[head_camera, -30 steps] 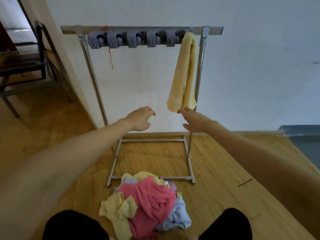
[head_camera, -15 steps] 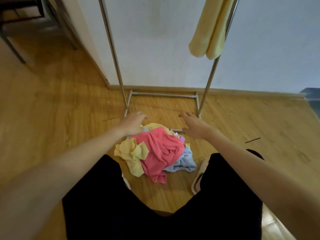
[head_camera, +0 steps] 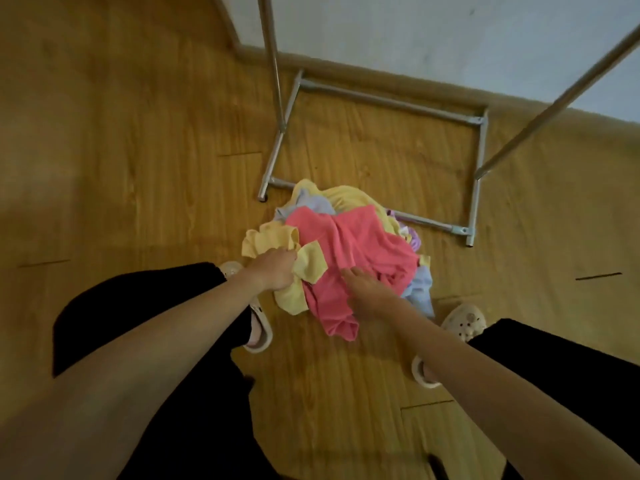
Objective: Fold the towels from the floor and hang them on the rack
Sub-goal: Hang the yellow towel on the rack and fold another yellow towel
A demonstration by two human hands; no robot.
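A: Towel pile (head_camera: pixel 349 251) on the floor (head_camera: pixel 138 168), at the rack (head_camera: pixel 374 98) base's 6 o'clock edge.
B: Grip?
A: Left hand (head_camera: pixel 275 273) fingers curl into the yellow towel (head_camera: pixel 273 244). Right hand (head_camera: pixel 369 292) lies flat on the pink towel (head_camera: pixel 360 251), fingers straight.
B: Nearer?
A: Left; yellow sits at pile's 9 o'clock, likely lifted first.

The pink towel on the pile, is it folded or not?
Not folded: the pink towel lies crumpled, creased and spread unevenly on top of the pile.
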